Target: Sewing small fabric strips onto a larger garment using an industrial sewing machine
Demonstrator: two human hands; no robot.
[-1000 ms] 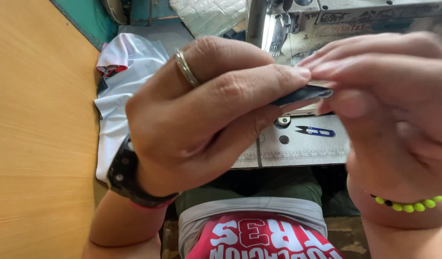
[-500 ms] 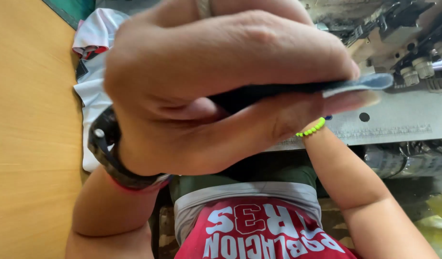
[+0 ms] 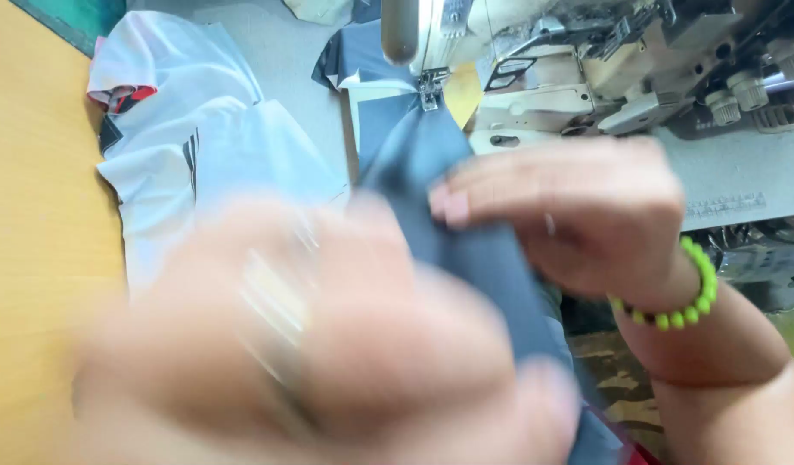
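A dark blue-grey strip of fabric [image 3: 466, 224] runs from the sewing machine's needle area [image 3: 430, 86] down toward me. My right hand [image 3: 578, 215], with a green bead bracelet at the wrist, pinches the fabric with its fingertips. My left hand [image 3: 311, 362] fills the lower left of the view, heavily blurred, close to the camera, and lies against the lower part of the same fabric. Its grip is too blurred to make out.
A cream industrial sewing machine [image 3: 604, 77] stands at the top right on a grey table [image 3: 741, 181]. A pile of white garments [image 3: 190, 146] lies to the left. A yellow wooden surface [image 3: 35, 215] runs along the left edge.
My hands have come apart: the left dropped low and close to the camera, blurred, while the right moved right. The dark fabric is now stretched out toward the machine.
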